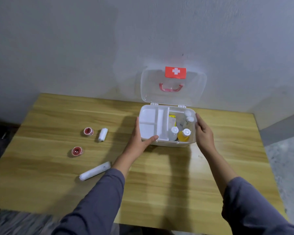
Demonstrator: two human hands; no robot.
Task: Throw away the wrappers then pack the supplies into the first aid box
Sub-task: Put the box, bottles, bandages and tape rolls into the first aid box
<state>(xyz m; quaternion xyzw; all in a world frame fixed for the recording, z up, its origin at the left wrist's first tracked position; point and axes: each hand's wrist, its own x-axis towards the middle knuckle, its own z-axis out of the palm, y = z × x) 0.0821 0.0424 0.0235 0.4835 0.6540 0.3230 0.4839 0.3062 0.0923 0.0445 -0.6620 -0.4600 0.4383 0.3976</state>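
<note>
The clear first aid box (166, 144) stands open on the wooden table, its lid (173, 85) upright against the wall. A white divided tray (153, 122) fills its left half; several bottles, one yellow (183, 135), stand in the right half. My left hand (142, 137) grips the box's left front corner, thumb over the tray's rim. My right hand (202, 129) rests against the box's right side. Left of the box lie two red-cored tape rolls (88, 131) (77, 151), a short bandage roll (103, 134) and a longer bandage roll (95, 170).
The table (159, 180) butts against a grey wall at the back. Its near edge runs just under my forearms, and its right edge drops to a speckled floor (285, 167). Dark floor lies beyond the left edge.
</note>
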